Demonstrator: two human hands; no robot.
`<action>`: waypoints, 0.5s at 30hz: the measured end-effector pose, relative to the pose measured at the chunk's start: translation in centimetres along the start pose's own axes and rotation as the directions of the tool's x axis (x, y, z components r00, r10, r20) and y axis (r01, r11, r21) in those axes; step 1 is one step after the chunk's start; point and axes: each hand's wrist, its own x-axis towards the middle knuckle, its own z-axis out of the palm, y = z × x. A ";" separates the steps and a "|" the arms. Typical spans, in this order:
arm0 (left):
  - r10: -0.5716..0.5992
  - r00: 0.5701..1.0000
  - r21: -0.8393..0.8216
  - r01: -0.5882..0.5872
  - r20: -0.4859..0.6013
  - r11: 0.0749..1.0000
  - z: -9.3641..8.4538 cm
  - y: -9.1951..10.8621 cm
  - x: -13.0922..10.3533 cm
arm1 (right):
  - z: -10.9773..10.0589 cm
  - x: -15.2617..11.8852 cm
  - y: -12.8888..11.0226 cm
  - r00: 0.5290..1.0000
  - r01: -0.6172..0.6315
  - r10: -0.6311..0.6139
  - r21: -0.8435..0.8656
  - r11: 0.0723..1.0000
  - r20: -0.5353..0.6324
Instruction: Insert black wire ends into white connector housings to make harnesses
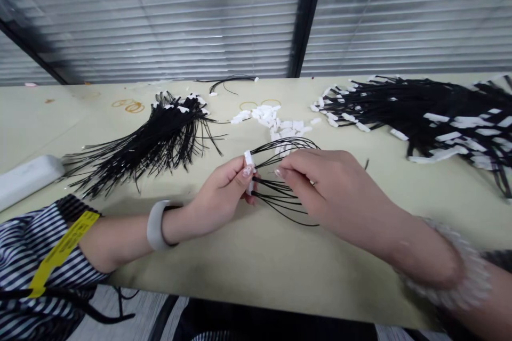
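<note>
The white connector (249,159) is held just above the desk (280,272), directly to the left of the right hand's fingertips and just apart from them. Its long axis points away from the person, roughly crosswise to the black wires (278,187) that leave its right side. The left hand (224,186) is nearer, its fingers closed around the connector, thumb laid over the middle. The right hand (338,181) has thumb and forefinger pinched together, seemingly on one of those wires, though its tip is too small to make out. The connector looks like hard, matte plastic, a slim straight-edged block; the wires are thin and springy, bowing outward in smooth arcs before passing behind the right hand. Beyond lies a loose scatter of small white plastic pieces (276,121). A frayed, brush-like wire bundle (160,130) sits to the left, and a thicker, white-tipped heap of wires (392,98) to the right, on the smooth, pale desk.
</note>
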 end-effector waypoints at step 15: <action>0.052 0.997 0.113 -0.058 0.051 0.992 0.3 0.4 -0.1 | 1.1 0.3 0.3 0.995 0.064 -0.059 0.064 0.996 -0.083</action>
